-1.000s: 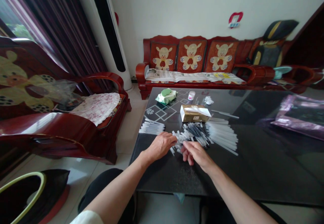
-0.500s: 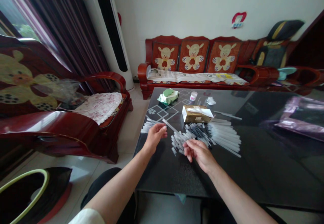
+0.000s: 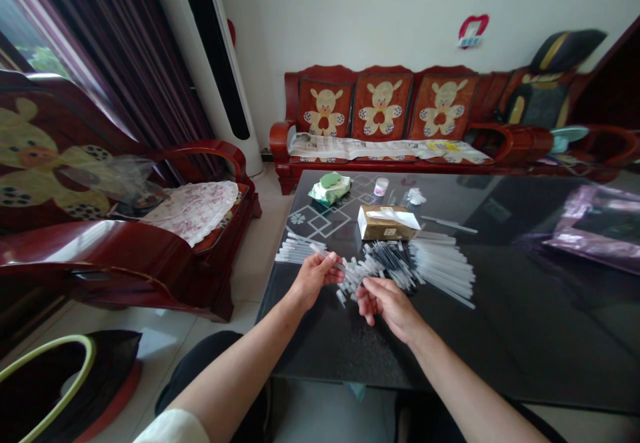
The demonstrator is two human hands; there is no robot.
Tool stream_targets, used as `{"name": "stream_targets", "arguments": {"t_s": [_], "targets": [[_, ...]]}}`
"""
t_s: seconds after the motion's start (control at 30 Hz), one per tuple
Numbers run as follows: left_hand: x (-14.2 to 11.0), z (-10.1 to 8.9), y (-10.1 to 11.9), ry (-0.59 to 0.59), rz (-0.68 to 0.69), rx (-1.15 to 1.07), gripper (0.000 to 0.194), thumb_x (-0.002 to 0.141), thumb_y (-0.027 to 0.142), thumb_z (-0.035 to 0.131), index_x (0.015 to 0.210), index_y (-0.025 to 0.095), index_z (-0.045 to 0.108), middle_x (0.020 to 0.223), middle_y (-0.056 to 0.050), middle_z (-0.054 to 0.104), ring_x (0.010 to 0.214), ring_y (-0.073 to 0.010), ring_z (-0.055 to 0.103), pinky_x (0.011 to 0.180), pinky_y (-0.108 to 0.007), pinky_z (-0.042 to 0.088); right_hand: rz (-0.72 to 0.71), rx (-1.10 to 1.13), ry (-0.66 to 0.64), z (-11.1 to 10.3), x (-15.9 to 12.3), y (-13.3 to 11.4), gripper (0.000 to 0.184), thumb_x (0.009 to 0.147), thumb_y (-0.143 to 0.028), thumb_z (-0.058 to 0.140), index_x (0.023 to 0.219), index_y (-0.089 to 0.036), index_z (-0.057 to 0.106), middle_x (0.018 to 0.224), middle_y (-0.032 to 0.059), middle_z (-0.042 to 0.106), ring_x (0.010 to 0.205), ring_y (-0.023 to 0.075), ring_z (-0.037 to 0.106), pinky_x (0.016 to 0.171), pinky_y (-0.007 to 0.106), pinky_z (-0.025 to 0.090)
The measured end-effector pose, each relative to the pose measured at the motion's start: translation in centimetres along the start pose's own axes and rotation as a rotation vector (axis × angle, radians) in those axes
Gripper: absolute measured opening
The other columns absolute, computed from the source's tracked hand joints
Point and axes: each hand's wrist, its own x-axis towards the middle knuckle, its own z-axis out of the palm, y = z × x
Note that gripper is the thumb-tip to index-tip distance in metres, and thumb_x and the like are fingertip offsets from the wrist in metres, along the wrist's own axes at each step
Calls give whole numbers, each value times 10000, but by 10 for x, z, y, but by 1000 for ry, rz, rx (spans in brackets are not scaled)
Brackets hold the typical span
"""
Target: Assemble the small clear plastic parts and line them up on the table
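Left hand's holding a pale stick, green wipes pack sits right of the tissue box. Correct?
Not quite: the head view shows the green wipes pack left of the tissue box. The left hand does hold a pale stick.

Dim daylight enters through the left window (image 3: pixel 44 59), the outer edges stretched and soft.

A: Slim pale tube (image 3: pixel 317 249), what've we got?
B: In the left hand (image 3: pixel 318 274), slanted, far end up-left. Next: small whitish pieces (image 3: pixel 356 269)?
A: We see a loose heap, pointing every way, just right of that hand.
B: Thin black rods (image 3: pixel 387 256)?
A: Bunched, right against the heap.
B: Long translucent tubes (image 3: pixel 444 269)?
A: Lying flat, fanned out, right of the rods.
B: And we log whitish sticks (image 3: pixel 299 249), far left, roughly parallel.
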Motion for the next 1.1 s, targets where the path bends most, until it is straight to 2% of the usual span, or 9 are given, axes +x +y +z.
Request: {"name": "stream_targets", "arguments": {"t_s": [0.33,0.57,0.73,0.8,0.97,1.1], "targets": [[-2,2,4,27,1,20,413,759,492,696,833,90,635,630,-43,661,553,-113,628,592,-230,525,-13,42,-24,-1,-1,0,355,820,-464,623,747,-117,647,564,39,646,416,101,554,399,206,441],[-2,2,5,31,10,23,429,736,509,709,811,93,639,631,-49,668,540,-115,625,583,-231,527,-44,30,-12,-3,1,0,324,775,-431,685,762,-108,662,603,52,670,444,116,585,430,223,466],[-3,4,5,20,3,21,414,740,496,712,814,95,644,633,-51,670,541,-113,625,581,-227,530,-52,10,46,-5,-1,-2,272,703,-364,763,720,-123,638,614,42,682,463,114,598,464,221,487],[-3,4,6,22,3,17,410,741,494,712,809,95,643,632,-52,670,544,-114,627,582,-227,531,-38,20,52,-4,-1,-3,287,715,-387,752,741,-124,641,627,48,689,469,121,608,465,224,491],[-2,2,7,37,8,18,413,735,495,716,808,96,642,636,-52,673,545,-115,628,582,-229,531,24,32,-24,-1,-1,-2,463,840,-546,560,813,-96,665,614,91,687,450,144,618,436,244,490],[-1,2,7,17,9,22,421,730,503,716,809,95,646,643,-56,674,547,-117,628,585,-234,529,12,19,-49,-1,-1,-1,404,810,-504,619,783,-103,655,590,74,677,443,136,610,438,236,491]]}}
